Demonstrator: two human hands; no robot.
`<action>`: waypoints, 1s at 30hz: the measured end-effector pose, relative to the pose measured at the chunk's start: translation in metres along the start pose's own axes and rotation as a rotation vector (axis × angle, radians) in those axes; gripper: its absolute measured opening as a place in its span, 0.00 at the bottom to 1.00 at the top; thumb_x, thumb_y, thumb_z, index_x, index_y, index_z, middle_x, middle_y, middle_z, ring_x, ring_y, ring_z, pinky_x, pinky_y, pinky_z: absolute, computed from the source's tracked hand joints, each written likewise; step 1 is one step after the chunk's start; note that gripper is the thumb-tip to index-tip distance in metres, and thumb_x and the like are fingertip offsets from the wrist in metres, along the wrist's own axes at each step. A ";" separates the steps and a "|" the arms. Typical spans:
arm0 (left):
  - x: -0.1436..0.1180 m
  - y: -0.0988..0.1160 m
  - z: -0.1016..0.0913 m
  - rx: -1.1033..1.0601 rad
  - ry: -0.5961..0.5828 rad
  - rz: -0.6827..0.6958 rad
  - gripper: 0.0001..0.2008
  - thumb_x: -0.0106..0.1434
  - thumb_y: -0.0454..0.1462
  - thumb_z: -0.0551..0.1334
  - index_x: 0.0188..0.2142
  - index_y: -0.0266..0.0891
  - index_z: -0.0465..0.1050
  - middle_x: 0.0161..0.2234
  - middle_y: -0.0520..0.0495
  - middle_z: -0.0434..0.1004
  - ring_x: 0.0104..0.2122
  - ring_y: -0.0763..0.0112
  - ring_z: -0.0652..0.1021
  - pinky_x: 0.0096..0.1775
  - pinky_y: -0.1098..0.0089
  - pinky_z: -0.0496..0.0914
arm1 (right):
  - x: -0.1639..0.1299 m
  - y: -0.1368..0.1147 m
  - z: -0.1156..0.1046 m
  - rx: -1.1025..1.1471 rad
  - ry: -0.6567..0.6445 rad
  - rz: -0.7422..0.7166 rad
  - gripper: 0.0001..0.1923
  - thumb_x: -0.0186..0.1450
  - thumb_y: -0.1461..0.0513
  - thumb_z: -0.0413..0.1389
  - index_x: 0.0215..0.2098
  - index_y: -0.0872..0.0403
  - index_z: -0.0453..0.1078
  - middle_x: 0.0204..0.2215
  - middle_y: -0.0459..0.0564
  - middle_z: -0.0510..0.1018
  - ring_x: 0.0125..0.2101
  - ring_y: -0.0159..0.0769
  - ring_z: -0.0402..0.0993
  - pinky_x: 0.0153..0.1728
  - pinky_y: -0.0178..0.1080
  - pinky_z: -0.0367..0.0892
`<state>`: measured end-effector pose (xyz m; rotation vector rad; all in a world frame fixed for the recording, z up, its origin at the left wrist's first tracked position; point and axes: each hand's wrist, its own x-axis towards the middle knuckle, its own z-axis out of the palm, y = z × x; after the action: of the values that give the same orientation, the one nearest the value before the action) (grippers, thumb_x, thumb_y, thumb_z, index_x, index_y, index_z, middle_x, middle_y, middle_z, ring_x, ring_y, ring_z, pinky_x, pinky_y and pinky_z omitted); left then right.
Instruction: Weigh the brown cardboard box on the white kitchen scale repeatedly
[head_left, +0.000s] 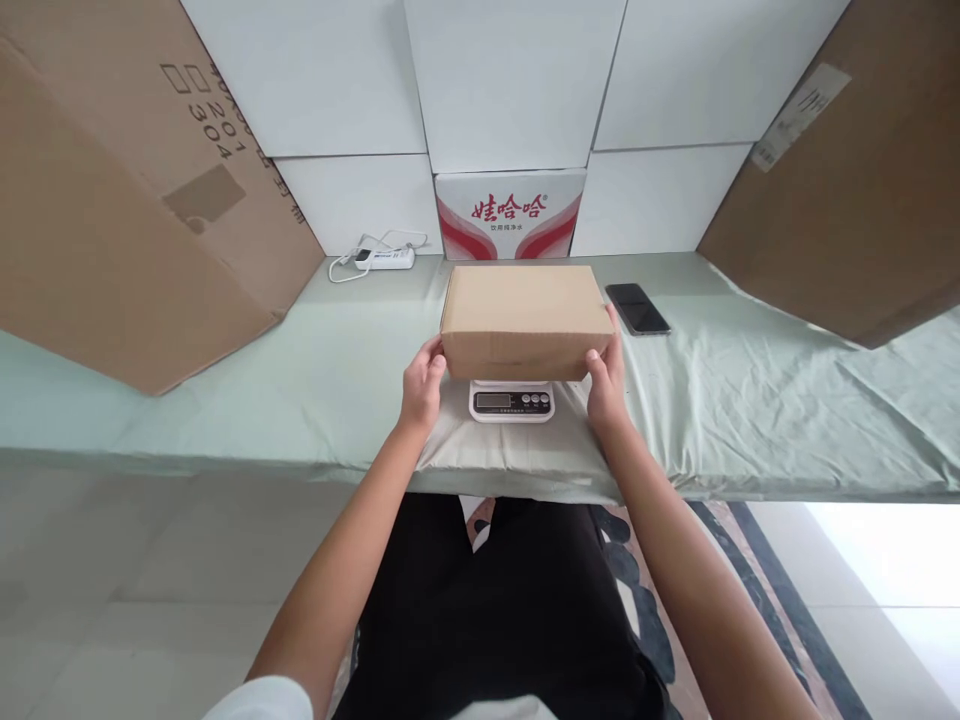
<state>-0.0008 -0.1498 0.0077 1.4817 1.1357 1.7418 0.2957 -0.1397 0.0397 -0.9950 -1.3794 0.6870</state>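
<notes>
A closed brown cardboard box (528, 305) sits over a small white kitchen scale (513, 402), whose front with display and buttons shows below it. Whether the box rests on the scale or is held just above it, I cannot tell. My left hand (424, 385) grips the box's left front corner, thumb at the front and fingers along the side. At the right end, my right hand (608, 375) holds the box, with its thumb on the front face and fingers up the side. The scale's platform is hidden under the box.
Pale green cloth (360, 370) covers the table. Behind the box stands a white-and-red carton (511, 215). A black phone (637, 308) lies to the right, and a white power strip (385, 259) with its cord to the left. Large cardboard boxes flank both sides (150, 200).
</notes>
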 end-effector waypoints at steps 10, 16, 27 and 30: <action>-0.010 0.000 -0.002 -0.025 -0.003 -0.062 0.36 0.72 0.66 0.64 0.63 0.43 0.82 0.68 0.34 0.85 0.72 0.42 0.80 0.74 0.43 0.72 | -0.015 -0.013 -0.002 -0.073 -0.004 0.041 0.56 0.69 0.28 0.53 0.85 0.44 0.56 0.83 0.59 0.65 0.73 0.62 0.74 0.80 0.64 0.64; -0.010 0.002 -0.001 -0.011 0.001 -0.057 0.37 0.70 0.67 0.64 0.62 0.42 0.82 0.66 0.33 0.86 0.70 0.41 0.81 0.73 0.42 0.73 | -0.015 -0.010 0.000 -0.058 0.008 0.029 0.56 0.69 0.28 0.53 0.85 0.47 0.57 0.82 0.61 0.67 0.74 0.63 0.72 0.80 0.65 0.63; -0.013 0.006 -0.002 0.019 -0.020 -0.046 0.37 0.72 0.67 0.63 0.64 0.43 0.81 0.67 0.35 0.85 0.71 0.42 0.81 0.71 0.45 0.75 | -0.015 -0.008 -0.001 -0.055 -0.017 0.016 0.53 0.72 0.28 0.51 0.84 0.45 0.58 0.84 0.58 0.63 0.80 0.61 0.64 0.82 0.64 0.60; -0.014 0.007 -0.003 0.033 -0.027 -0.040 0.37 0.73 0.66 0.62 0.65 0.43 0.80 0.68 0.35 0.85 0.70 0.42 0.81 0.71 0.44 0.74 | -0.016 -0.009 0.000 -0.033 -0.009 0.014 0.53 0.71 0.29 0.53 0.84 0.46 0.59 0.84 0.58 0.63 0.82 0.59 0.61 0.83 0.62 0.60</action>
<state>0.0004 -0.1657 0.0074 1.4875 1.1775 1.6785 0.2925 -0.1573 0.0398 -1.0296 -1.3968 0.6822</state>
